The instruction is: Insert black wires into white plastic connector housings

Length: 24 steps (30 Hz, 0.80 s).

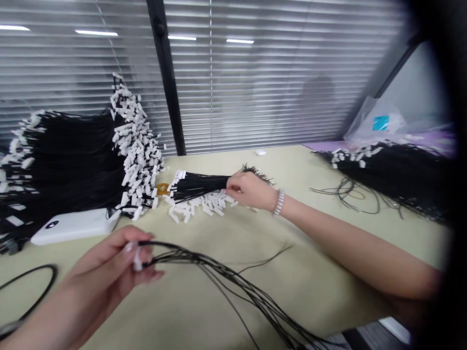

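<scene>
My left hand (116,262) is closed on the white connector ends of a bunch of thin black cables (219,272). The cables arch to the right and hang down past the table's front edge, their far ends out of sight. Farther off, my right hand (251,189) has its fingers pinched at a small pile of black cables (200,183) lying on the table. White connectors (186,206) stick out at the left and front of that pile, and bare wire ends show behind the hand. Whether the fingertips grip a cable is hidden.
A tall stack of black cables (76,155) with white connectors stands at the left. Before it lies a white case-like device (76,226). Yellow-brown bands (162,188) lie beside the small pile. More black cables (394,170) and a clear plastic bag (375,119) are at the right.
</scene>
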{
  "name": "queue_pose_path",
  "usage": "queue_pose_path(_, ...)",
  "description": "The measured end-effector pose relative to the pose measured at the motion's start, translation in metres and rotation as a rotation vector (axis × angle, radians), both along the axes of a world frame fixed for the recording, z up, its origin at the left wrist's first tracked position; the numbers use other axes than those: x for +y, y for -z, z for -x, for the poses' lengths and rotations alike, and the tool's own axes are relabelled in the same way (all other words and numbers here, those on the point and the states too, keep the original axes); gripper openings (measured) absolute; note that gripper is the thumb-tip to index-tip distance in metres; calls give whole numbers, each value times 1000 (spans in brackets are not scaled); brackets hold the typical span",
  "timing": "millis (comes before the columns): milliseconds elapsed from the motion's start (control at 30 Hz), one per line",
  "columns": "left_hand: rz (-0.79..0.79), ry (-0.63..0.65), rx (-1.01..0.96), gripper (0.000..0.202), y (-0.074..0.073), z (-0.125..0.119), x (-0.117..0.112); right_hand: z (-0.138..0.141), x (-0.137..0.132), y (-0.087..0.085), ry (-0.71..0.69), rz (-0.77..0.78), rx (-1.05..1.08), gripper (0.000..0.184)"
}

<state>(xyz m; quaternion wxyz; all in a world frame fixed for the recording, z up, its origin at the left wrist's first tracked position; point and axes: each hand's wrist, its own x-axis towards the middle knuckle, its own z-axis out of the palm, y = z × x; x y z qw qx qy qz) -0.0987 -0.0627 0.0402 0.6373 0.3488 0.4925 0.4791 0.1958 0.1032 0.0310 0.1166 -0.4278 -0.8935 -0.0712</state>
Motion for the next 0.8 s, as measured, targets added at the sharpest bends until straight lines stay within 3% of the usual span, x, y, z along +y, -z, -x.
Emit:
queue_pose_path(133,115,135,0,12,9,-38,25,19,-8,24,-110,132,-14,38)
queue_pose_path(233,102,169,-32,13,23,-52,35,26,-10,27,-111,151,22,30)
queue_pose_path(433,-46,-26,-74,9,32,-76,56,11,-9,-13,-127,278,146,25)
queue_pose_path(533,-54,-69,-137,7,32,-84,60,0,-13,-34,-97,564,346,25)
queue_pose_path(633,-5,40,-129,9,35,-87,53,-3,-22,-44,-106,798,501,38)
queue_pose_path(700,-28,139,-42,14,37,-88,47,3,-30,-45,-147,838,509,43)
queue_pose_path(800,-122,253,176,18,38,-88,40,17,-41,-40,-260,845,485,30)
